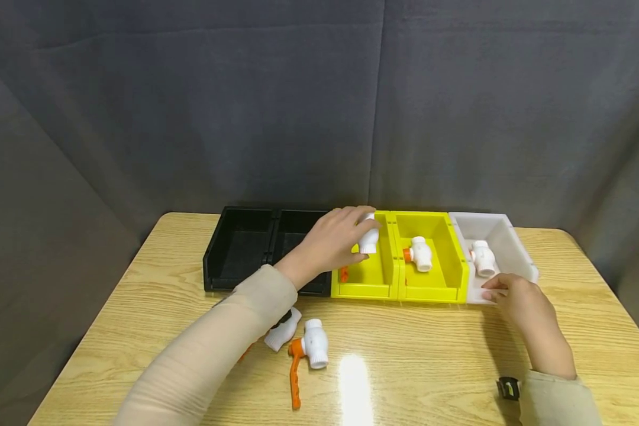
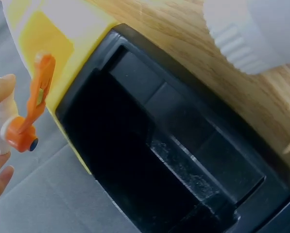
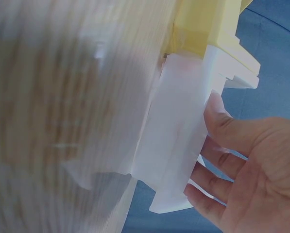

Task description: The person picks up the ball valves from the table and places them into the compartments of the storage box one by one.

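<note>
My left hand point(image 1: 332, 239) pinches a white ball valve point(image 1: 369, 236) between thumb and fingers, upright above the left yellow bin point(image 1: 364, 291). Its orange handle point(image 2: 42, 87) shows in the left wrist view. At the front of the white bin point(image 1: 520, 251), my right hand point(image 1: 529, 313) has loosely bent fingers with nothing held; its fingertips are at the front lip, and whether they touch is unclear. Behind them a white valve point(image 1: 483, 258) lies in that bin. Another valve point(image 1: 421, 254) with an orange part lies in the right yellow bin point(image 1: 436, 294).
Two black bins point(image 1: 209, 266) adjoin the yellow ones on the left. On the table point(image 1: 404, 361) lie a valve with an orange handle point(image 1: 315, 343) and a white valve point(image 1: 283, 331) partly under my left forearm. A small black object point(image 1: 508, 388) is near my right sleeve.
</note>
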### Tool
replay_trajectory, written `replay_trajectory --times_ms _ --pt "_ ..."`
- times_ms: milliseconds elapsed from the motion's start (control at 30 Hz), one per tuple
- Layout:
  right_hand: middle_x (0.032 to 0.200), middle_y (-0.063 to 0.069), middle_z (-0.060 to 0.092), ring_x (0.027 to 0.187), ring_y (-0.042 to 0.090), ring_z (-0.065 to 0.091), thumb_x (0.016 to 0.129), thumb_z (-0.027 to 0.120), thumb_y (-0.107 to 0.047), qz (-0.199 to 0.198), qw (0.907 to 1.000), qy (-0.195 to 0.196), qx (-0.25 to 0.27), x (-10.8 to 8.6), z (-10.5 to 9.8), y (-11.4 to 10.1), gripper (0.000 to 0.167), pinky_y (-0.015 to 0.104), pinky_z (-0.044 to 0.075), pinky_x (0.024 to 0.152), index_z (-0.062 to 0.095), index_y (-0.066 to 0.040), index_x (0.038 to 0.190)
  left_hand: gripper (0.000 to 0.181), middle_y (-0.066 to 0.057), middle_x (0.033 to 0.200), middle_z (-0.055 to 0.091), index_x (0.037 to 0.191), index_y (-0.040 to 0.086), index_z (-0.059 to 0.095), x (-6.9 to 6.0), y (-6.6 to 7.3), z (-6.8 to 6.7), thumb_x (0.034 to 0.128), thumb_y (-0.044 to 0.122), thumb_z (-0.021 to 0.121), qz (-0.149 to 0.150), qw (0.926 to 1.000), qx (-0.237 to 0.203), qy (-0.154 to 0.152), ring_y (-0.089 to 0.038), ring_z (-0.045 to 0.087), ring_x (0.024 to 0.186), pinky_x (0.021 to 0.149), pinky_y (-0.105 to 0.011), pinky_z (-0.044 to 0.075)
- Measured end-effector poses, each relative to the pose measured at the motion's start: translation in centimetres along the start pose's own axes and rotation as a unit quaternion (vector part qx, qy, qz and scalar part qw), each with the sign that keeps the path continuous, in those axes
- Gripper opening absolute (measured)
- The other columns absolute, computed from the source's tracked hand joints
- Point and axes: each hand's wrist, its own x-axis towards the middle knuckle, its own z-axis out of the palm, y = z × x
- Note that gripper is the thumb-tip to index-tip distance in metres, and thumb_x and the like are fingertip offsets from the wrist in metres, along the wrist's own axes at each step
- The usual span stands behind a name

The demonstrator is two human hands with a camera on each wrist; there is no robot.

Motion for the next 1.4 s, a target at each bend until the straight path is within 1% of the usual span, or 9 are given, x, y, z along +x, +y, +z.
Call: replay_trajectory --times_ms 167,300,400,500,667,867,1100,1267,1400 --pt "0.102 0.024 0.069 0.089 0.047 0.062 0.092 0.071 -0.014 -0.001 1.0000 0.002 -0.003 0.0 0.0 0.1 0.012 0.054 0.046 0.067 0.071 -0.003 0.095 0.060 -0.006 0.148 0.044 0.136 0.021 0.054 0.4 -0.1 0.7 0.0849 0.041 0.078 -0.017 0.9998 0.000 -0.009 -0.023 0.047 0.130 0.108 -0.037 0.041" --pt "0.102 0.025 0.068 0.089 0.048 0.062 0.092 0.071 -0.014 0.001 1.0000 -0.006 -0.001 0.0 -0.1 0.1 0.013 0.056 0.046 0.068 0.071 -0.001 0.096 0.060 -0.007 0.148 0.045 0.135 0.019 0.055 0.6 0.1 1.5 0.0842 0.041 0.079 -0.018 0.9998 0.001 -0.013 -0.023 0.048 0.130 0.108 -0.037 0.041" --pt "0.102 0.025 0.068 0.089 0.048 0.062 0.092 0.071 -0.014 -0.001 1.0000 -0.003 -0.003 0.0 -0.1 0.1 0.013 0.056 0.046 0.068 0.071 -0.001 0.096 0.061 -0.008 0.148 0.045 0.135 0.018 0.055 0.9 0.3 2.0 0.0840 0.039 0.080 -0.015 0.9998 0.004 -0.011 -0.024 0.047 0.131 0.111 -0.037 0.037" --pt "0.101 0.025 0.068 0.089 0.049 0.062 0.092 0.071 -0.013 -0.004 1.0000 0.002 -0.004 -0.1 -0.1 0.1 0.013 0.056 0.046 0.067 0.071 -0.001 0.095 0.062 -0.009 0.149 0.043 0.137 0.017 0.054 1.2 0.6 2.4 0.0846 0.039 0.079 -0.020 0.9996 0.011 -0.015 -0.025 0.045 0.133 0.114 -0.038 0.034" --pt "0.100 0.025 0.068 0.089 0.050 0.062 0.091 0.071 -0.013 -0.004 1.0000 0.006 -0.003 -0.1 -0.1 0.1 0.012 0.056 0.046 0.067 0.071 -0.001 0.095 0.062 -0.008 0.151 0.041 0.138 0.018 0.052 1.3 0.9 3.0 0.0855 0.037 0.079 -0.042 0.9984 0.015 -0.035 -0.025 0.044 0.134 0.115 -0.039 0.032" --pt "0.099 0.025 0.069 0.087 0.048 0.062 0.091 0.072 -0.013 -0.002 1.0000 0.007 -0.003 -0.2 0.1 0.2 0.012 0.056 0.046 0.066 0.071 -0.001 0.094 0.063 -0.008 0.149 0.043 0.139 0.018 0.052 1.2 1.0 3.5 0.0856 0.036 0.079 -0.063 0.9966 0.018 -0.049 -0.025 0.043 0.135 0.115 -0.038 0.031" --pt "0.098 0.024 0.069 0.085 0.046 0.062 0.091 0.072 -0.013 -0.002 1.0000 0.005 -0.002 -0.2 0.0 0.1 0.012 0.055 0.045 0.065 0.071 -0.001 0.094 0.063 -0.007 0.149 0.043 0.140 0.017 0.051 1.6 1.2 3.9 0.0867 0.038 0.077 -0.058 0.9944 0.034 -0.082 -0.025 0.041 0.135 0.117 -0.038 0.028" --pt "0.098 0.024 0.069 0.083 0.045 0.063 0.091 0.072 -0.014 -0.003 1.0000 0.005 -0.004 -0.2 -0.1 0.0 0.012 0.054 0.045 0.064 0.071 -0.002 0.093 0.064 -0.007 0.149 0.042 0.141 0.018 0.051 2.1 1.2 4.3 0.0868 0.039 0.077 -0.071 0.9920 0.028 -0.100 -0.024 0.041 0.134 0.117 -0.038 0.028" --pt "0.098 0.024 0.069 0.084 0.046 0.063 0.090 0.073 -0.014 -0.003 1.0000 0.004 -0.004 -0.3 -0.1 0.0 0.012 0.054 0.045 0.064 0.071 -0.002 0.092 0.062 -0.006 0.145 0.045 0.141 0.018 0.052 2.5 1.0 4.7 0.0879 0.040 0.075 -0.077 0.9899 0.029 -0.116 -0.023 0.043 0.131 0.116 -0.037 0.029"
